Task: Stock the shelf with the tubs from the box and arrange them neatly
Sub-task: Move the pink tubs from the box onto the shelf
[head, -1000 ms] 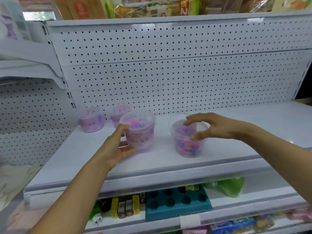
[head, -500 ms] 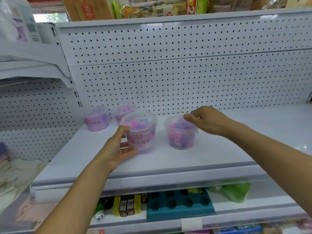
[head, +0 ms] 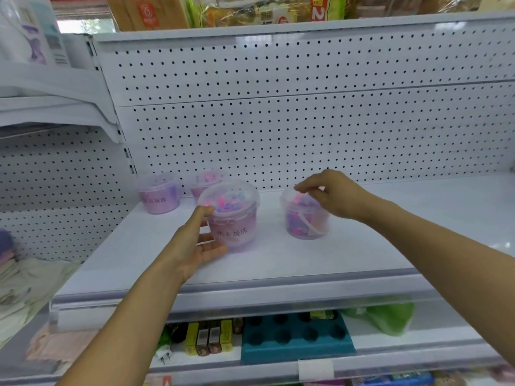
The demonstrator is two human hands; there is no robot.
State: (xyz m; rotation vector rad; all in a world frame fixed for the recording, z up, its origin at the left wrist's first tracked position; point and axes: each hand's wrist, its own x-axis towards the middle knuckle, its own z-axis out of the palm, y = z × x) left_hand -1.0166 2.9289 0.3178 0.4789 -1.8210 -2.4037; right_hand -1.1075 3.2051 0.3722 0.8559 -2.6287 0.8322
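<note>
Your right hand (head: 338, 195) fingers now pinch the lid of the right tub (head: 305, 215), pushed back from the shelf (head: 278, 260) edge toward twelve o'clock. Your left hand (head: 195, 240) fingers, loosely spread, still cup the labelled tub (head: 231, 215) at its nine o'clock side; the front row is lining up.

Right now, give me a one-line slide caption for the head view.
Left hand cups the labelled tub, right hand touches the right tub's lid; two tubs behind on the shelf.
</note>
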